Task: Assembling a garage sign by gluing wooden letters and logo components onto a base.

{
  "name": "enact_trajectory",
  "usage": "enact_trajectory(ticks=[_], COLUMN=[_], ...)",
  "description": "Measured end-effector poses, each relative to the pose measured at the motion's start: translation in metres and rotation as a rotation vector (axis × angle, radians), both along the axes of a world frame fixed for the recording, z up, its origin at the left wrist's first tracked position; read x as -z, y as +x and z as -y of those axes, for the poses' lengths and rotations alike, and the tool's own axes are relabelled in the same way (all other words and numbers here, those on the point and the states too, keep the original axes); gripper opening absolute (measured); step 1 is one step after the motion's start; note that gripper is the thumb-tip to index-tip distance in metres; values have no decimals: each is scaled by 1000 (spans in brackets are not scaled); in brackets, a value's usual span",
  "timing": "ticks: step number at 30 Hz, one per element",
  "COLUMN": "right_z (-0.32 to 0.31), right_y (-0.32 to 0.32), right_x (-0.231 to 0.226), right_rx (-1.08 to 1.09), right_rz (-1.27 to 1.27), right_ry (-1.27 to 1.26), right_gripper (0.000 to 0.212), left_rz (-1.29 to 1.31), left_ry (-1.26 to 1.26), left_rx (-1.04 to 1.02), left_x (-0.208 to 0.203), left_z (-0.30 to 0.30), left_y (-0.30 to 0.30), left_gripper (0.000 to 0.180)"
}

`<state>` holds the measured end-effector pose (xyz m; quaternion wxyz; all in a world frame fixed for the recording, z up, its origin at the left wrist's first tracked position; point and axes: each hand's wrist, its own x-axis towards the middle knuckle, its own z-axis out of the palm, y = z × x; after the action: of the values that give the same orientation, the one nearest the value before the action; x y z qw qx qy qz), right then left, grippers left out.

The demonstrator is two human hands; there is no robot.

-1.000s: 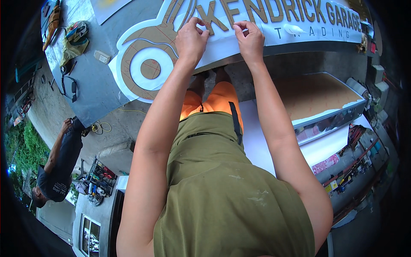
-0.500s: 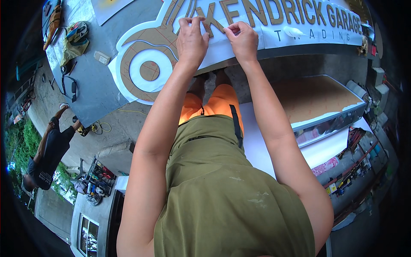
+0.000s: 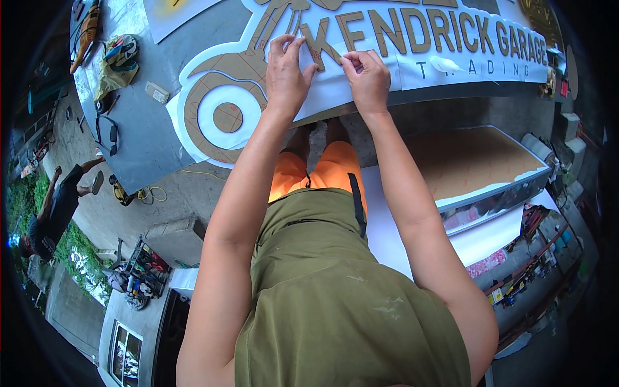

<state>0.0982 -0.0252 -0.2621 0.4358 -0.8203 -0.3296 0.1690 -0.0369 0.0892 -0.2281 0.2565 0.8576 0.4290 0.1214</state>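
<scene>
On the table in front of me lies a large white sign board with raised letters faced in brown paper and a brown wheel shape with a round hub. My left hand is over the left side of the first big letter, fingers bent forward and thumb apart. Close to that letter's lower right leg, my right hand has thumb and forefinger pinched together; anything between them is too small to make out. Along the lower edge runs a white paper strip with small printed letters. A crumpled white scrap lies on it.
The grey table carries sunglasses, a yellowish bag, an orange power tool and a small whitish block. A brown-topped box stands lower right. Another person walks at far left, beyond a yellow cable.
My view has tilted, so the sign sits slightly lower. Both hands stay at the first letter, the right one still pinched. The other person has taken a step farther left.
</scene>
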Motion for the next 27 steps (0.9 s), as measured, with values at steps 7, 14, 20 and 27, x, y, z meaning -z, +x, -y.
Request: enact_trajectory(ticks=[7,14,20,27], right_z=[2,3,5,9], right_y=[-2,0,0,2], right_x=[2,5,7,3], right_rx=[-13,-50,-72,-108], right_rz=[0,57,66,36], right_ry=[44,40,31,49], right_gripper=[10,9,12,14], left_rz=[18,12,14,4], left_ry=[24,40,6,54], left_rx=[9,10,0,5], left_x=[4,8,7,11], left_z=[1,1,1,2], left_y=[-4,-5,-5,-6], left_gripper=[65,65,64,64])
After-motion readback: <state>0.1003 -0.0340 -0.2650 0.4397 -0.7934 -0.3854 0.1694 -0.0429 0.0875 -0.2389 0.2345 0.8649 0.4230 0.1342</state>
